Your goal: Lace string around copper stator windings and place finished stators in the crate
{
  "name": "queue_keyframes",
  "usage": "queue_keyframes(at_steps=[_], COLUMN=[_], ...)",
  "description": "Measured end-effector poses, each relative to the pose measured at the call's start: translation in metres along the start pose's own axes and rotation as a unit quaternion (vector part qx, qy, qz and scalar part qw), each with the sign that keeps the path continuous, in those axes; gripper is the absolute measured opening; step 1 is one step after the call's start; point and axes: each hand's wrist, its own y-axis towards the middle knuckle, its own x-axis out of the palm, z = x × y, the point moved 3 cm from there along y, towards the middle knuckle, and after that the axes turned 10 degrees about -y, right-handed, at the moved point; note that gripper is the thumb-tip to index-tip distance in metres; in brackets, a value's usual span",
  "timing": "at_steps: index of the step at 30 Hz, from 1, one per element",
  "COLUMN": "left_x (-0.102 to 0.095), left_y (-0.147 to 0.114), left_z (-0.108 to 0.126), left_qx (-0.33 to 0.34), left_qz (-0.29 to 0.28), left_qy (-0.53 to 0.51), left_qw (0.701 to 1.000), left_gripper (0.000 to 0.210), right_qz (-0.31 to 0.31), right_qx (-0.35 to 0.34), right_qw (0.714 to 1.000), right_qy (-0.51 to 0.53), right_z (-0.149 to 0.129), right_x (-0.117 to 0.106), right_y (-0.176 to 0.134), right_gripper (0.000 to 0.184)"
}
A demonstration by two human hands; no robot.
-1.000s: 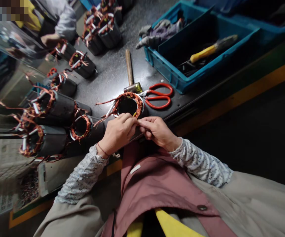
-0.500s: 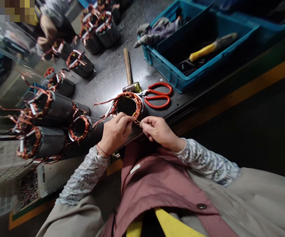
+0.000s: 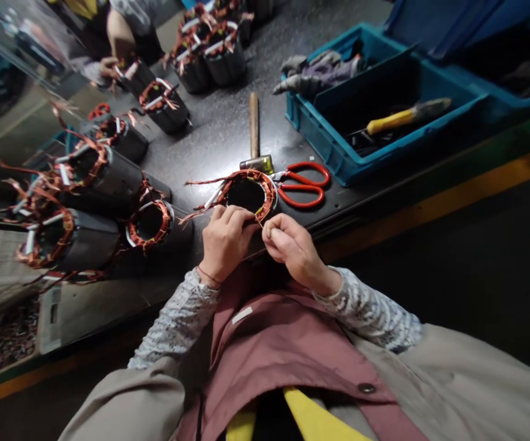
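A motor stator (image 3: 272, 195) with a ring of copper windings stands upright at the table's near edge. My left hand (image 3: 227, 240) is closed at the ring's near side, touching it; what its fingertips grip is hidden. A thin tan cord (image 3: 260, 223) runs from the windings to my right hand (image 3: 291, 248), which pinches it just off the rim. Copper leads (image 3: 203, 182) and white sleeves stick out to the left of the ring. Red-handled scissors (image 3: 302, 185) lie right of the stator, their tips close to it. Behind it lies a wooden-handled hammer (image 3: 254, 131).
Several wound stators (image 3: 93, 236) are piled at the left, some on their sides. More stand upright (image 3: 223, 58) farther back. A blue bin (image 3: 317, 147) at the right holds gloves and a yellow-handled tool (image 3: 388, 121). Across the table, a co-worker's hand (image 3: 108, 68) touches another stator.
The view has shifted, so the table things sit farther right. The loose cord loops between my hands now show as one short, straighter strand. The co-worker's hand has shifted at its stator.
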Motion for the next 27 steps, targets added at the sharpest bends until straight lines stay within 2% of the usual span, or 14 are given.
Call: queue_keyframes(at_steps=[3,6,11,13,14,16,17,18,19,21,23,24,25,27], left_x=[0.001,0.0,-0.01,-0.019,-0.023,-0.026,-0.022,-0.014,-0.004,0.014,0.025,0.027,0.028,0.028], left_y=[-0.001,0.005,0.014,0.001,-0.009,-0.034,-0.046,-0.056,-0.063,-0.065,-0.058,-0.052,-0.048,-0.042], left_z=[-0.008,-0.02,-0.032,-0.027,-0.024,-0.016,-0.013,-0.009,-0.005,0.004,0.01,0.012,0.014,0.014], left_qx=[-0.027,-0.02,0.026,0.029,0.006,-0.099,-0.172,-0.247,-0.313,-0.399,-0.433,-0.437,-0.437,-0.432], left_qz=[-0.009,-0.044,-0.11,-0.069,-0.019,0.087,0.115,0.116,0.103,0.066,0.055,0.051,0.05,0.052], left_qy=[-0.059,-0.117,-0.136,-0.126,-0.128,-0.171,-0.223,-0.291,-0.362,-0.485,-0.566,-0.592,-0.611,-0.629], left_qw=[0.998,0.992,0.984,0.989,0.992,0.976,0.953,0.917,0.872,0.775,0.7,0.675,0.658,0.644], left_gripper=[0.012,0.011,0.012,0.015,0.016,0.012,0.013,0.017,0.021,0.035,0.044,0.045,0.043,0.038], right_qz=[0.048,0.077,0.044,0.048,0.071,0.147,0.179,0.193,0.181,0.105,-0.006,-0.057,-0.099,-0.149], right_qx=[-0.031,-0.082,-0.165,-0.194,-0.2,-0.198,-0.192,-0.185,-0.179,-0.154,-0.11,-0.086,-0.065,-0.031], right_qw=[0.994,0.977,0.953,0.937,0.929,0.91,0.898,0.883,0.866,0.819,0.761,0.729,0.697,0.643], right_qy=[-0.098,-0.182,-0.25,-0.285,-0.302,-0.334,-0.354,-0.385,-0.431,-0.542,-0.639,-0.676,-0.707,-0.75], right_z=[-0.002,-0.003,-0.006,-0.011,-0.013,-0.015,-0.014,-0.011,-0.007,0.006,0.019,0.025,0.028,0.029], right_x=[0.011,0.021,0.026,0.012,-0.001,-0.034,-0.051,-0.067,-0.079,-0.094,-0.095,-0.093,-0.089,-0.081], right_y=[-0.012,-0.019,-0.023,-0.031,-0.035,-0.038,-0.034,-0.027,-0.015,0.015,0.045,0.058,0.068,0.083], right_gripper=[0.012,0.012,0.013,0.012,0.013,0.017,0.019,0.021,0.021,0.024,0.033,0.039,0.045,0.051])
